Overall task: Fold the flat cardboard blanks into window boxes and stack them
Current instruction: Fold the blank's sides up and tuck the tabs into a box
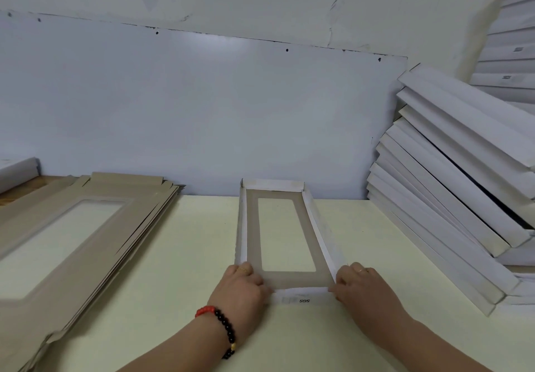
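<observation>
A half-folded window box point(252, 232) lies on the pale table in front of me, grey-brown inside with a rectangular window. Its far wall and both long side walls stand up; the near white flap point(301, 299) with printed letters lies flat. My left hand point(246, 285) grips the box's near left corner with curled fingers. My right hand point(362, 285) grips the near right corner the same way. A pile of flat grey-brown blanks point(86, 227) with window cut-outs lies at the left. Several folded white boxes point(451, 186) lean in a stack at the right.
The pale table point(188, 270) meets a grey wall panel point(202, 111) just behind the box. More white boxes point(509, 53) are piled high at the far right. One white box point(17, 169) sits at the left edge on a wooden surface.
</observation>
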`<state>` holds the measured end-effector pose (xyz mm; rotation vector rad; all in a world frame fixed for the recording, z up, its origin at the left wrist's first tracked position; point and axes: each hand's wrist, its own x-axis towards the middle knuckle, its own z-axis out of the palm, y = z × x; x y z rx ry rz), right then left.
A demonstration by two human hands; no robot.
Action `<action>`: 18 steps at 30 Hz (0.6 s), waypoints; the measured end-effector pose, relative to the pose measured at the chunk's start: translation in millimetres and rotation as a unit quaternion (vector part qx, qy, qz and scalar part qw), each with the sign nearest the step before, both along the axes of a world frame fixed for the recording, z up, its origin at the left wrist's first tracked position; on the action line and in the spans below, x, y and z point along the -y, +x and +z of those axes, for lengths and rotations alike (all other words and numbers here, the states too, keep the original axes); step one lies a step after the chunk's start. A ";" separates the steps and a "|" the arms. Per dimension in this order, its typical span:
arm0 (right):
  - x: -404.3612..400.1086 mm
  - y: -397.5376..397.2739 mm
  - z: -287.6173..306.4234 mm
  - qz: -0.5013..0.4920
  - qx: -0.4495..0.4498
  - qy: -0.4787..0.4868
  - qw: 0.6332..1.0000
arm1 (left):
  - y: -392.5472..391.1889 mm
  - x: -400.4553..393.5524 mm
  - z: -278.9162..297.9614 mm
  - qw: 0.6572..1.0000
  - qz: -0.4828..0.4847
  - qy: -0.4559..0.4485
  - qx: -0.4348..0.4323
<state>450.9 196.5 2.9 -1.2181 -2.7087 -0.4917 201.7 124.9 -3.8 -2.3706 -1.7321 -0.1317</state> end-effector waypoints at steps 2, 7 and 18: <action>5.0 -13.1 -1.7 0.015 0.018 -0.010 1.000 | 11.8 -8.4 -5.6 0.999 0.011 -0.013 0.031; 12.1 -51.2 -13.6 0.059 -0.028 -0.074 0.995 | 38.6 -21.2 -15.2 0.997 0.037 -0.063 0.041; -21.9 -8.2 -4.8 -0.001 0.079 -0.095 0.992 | 13.2 -24.5 -13.0 0.990 0.097 -0.104 0.007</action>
